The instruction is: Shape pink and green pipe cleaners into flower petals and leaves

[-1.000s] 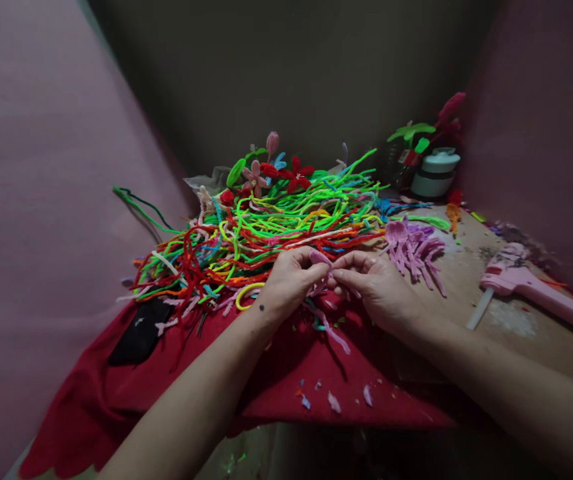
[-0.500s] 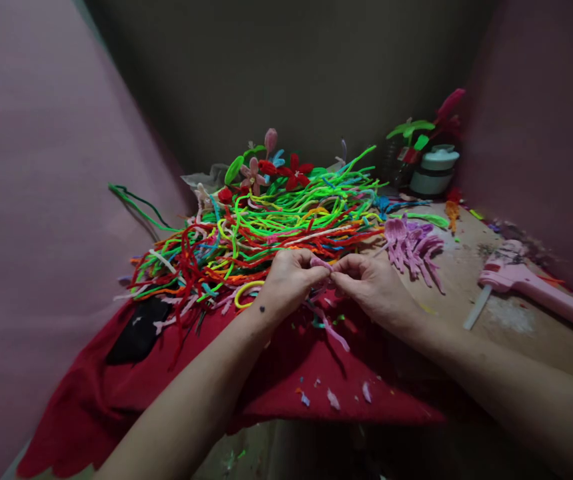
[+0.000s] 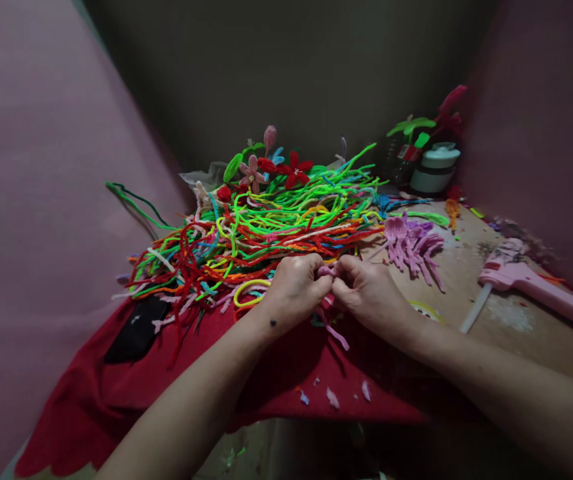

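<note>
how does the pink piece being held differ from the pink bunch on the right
The pink piece is pinched between the left grip and right grip; the pink bunch lies unheld on the tan surface. Little of the pink piece shows, while the pink bunch spreads out in plain view. Both are pink.

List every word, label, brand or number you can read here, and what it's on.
No text can be read.
Red-and-white patch beside the lidded jar: too small and blurred to read.
Pale mark on the black flat item: too small to make out.
</note>
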`<move>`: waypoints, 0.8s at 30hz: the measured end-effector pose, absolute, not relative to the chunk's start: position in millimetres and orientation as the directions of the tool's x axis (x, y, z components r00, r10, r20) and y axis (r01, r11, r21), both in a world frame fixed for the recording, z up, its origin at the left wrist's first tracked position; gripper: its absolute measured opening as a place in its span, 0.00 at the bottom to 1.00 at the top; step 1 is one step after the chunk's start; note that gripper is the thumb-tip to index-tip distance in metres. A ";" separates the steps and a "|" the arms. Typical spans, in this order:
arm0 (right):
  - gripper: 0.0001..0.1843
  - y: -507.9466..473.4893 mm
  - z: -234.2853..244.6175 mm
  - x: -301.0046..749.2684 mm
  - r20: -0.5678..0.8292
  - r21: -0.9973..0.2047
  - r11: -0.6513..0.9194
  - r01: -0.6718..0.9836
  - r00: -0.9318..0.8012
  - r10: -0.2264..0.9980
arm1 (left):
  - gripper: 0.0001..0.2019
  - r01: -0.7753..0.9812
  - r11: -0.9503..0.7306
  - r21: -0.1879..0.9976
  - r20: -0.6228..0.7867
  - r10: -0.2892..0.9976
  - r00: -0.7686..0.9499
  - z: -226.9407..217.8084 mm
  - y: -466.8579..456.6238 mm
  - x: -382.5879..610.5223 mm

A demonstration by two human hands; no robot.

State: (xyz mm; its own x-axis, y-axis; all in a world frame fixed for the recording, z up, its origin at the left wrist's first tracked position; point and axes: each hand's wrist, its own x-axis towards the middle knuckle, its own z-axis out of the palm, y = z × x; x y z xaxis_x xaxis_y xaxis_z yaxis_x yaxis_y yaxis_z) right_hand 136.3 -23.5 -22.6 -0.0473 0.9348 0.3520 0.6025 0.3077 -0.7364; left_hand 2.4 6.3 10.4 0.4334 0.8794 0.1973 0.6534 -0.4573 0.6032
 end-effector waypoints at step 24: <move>0.11 -18.4 -2.3 144.7 -0.153 -0.986 -0.118 0.117 -0.371 0.916 | 0.05 0.289 -0.067 0.955 -0.125 0.793 0.597 21.1 22.6 -14.0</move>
